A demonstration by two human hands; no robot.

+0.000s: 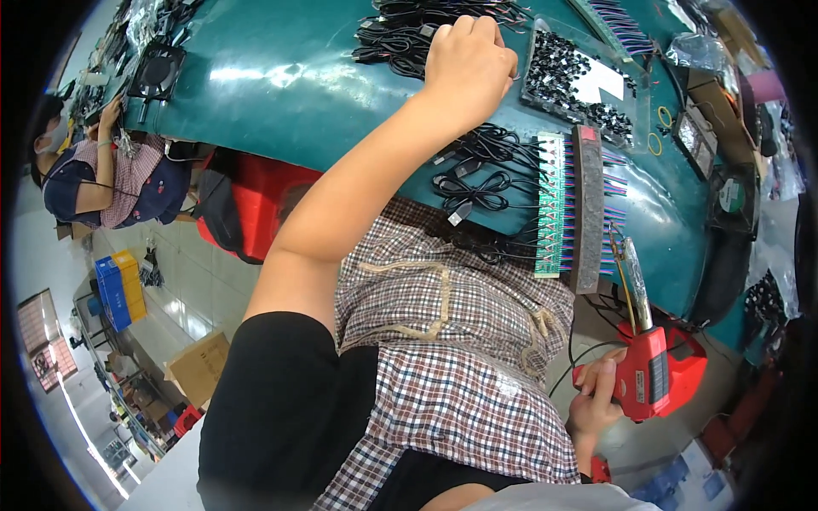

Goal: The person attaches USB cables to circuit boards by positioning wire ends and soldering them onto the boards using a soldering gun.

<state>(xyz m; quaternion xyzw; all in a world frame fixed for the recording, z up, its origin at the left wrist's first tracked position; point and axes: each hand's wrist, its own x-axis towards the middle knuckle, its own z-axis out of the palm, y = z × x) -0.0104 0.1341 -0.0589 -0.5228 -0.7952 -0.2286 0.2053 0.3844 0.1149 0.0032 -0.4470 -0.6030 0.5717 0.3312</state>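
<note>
My left hand [469, 64] is stretched across the table, fingers curled, beside a pile of black USB cables [396, 43]; its fingertips are turned away, so what they hold is hidden. At the lower right, my right hand [596, 404] is closed round a red soldering gun [652, 375], its metal tip pointing up toward the work. Near the table edge a row of green circuit boards [551, 204] lies along a grey bar [588, 209], with coloured wires [615, 183] on its right side. Coiled black cables [477, 189] run to the boards' left side.
A clear tray of small black parts [562, 72] sits beyond the boards. Another wired board strip [609, 25] lies at the far edge. On the right are a cardboard box [716, 111] and a fan [733, 196]. At left, a co-worker [111, 170] sits near a black fan [158, 72].
</note>
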